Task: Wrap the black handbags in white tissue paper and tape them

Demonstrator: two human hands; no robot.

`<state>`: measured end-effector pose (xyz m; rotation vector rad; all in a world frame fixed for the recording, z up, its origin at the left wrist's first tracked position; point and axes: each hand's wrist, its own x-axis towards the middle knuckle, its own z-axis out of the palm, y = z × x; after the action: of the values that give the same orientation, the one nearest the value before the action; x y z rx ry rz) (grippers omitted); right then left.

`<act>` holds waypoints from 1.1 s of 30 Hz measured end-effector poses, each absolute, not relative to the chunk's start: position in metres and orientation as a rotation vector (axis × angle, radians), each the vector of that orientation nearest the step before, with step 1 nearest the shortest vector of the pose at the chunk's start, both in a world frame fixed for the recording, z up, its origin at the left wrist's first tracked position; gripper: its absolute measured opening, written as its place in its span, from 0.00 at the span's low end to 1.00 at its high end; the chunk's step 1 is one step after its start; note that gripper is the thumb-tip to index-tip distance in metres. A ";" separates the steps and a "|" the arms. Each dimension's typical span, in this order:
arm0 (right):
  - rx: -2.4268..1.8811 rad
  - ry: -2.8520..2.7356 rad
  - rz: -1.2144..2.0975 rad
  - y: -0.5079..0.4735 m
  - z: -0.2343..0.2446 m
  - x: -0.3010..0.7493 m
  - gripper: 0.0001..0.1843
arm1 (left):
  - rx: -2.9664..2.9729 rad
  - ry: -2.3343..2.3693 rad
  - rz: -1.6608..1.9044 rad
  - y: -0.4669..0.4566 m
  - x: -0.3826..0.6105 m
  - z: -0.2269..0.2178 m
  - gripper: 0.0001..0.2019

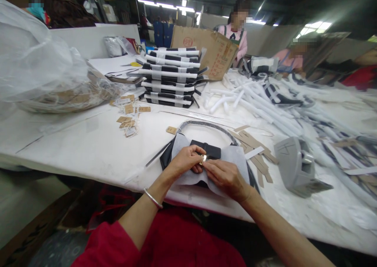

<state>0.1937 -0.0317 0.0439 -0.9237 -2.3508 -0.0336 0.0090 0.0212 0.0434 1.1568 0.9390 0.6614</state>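
Over the white table (97, 141), left hand (186, 159) pinches a gold clasp (203, 159), right hand (228, 177) touching, grip unclear; a slip might scratch it.

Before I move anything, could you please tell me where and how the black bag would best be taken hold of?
Probably by the middle of its curved handle, coming from the far side or above: it arches away from the bag, leaving an open loop. The left hand and right hand crowd the near side at the shiny clasp.
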 end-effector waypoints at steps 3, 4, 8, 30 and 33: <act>-0.955 -2.385 -0.055 -0.031 0.045 0.194 0.12 | 1.171 0.966 0.640 0.021 0.010 0.045 0.12; -0.952 -2.397 -0.089 -0.030 0.045 0.194 0.12 | 1.178 0.972 0.631 0.021 0.010 0.045 0.11; -0.917 -2.442 -0.183 -0.027 0.043 0.193 0.10 | 1.207 0.993 0.601 0.021 0.011 0.044 0.12; -1.658 -1.272 1.340 -0.002 0.058 0.187 0.16 | 1.468 0.836 0.931 0.007 0.008 0.029 0.20; -1.643 -1.306 1.342 -0.003 0.061 0.185 0.16 | 1.483 0.848 0.929 0.007 0.008 0.028 0.19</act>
<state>0.1846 -0.0031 0.0614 -1.6425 -1.3059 1.3424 0.0085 0.0073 0.0281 1.4832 0.8480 0.9286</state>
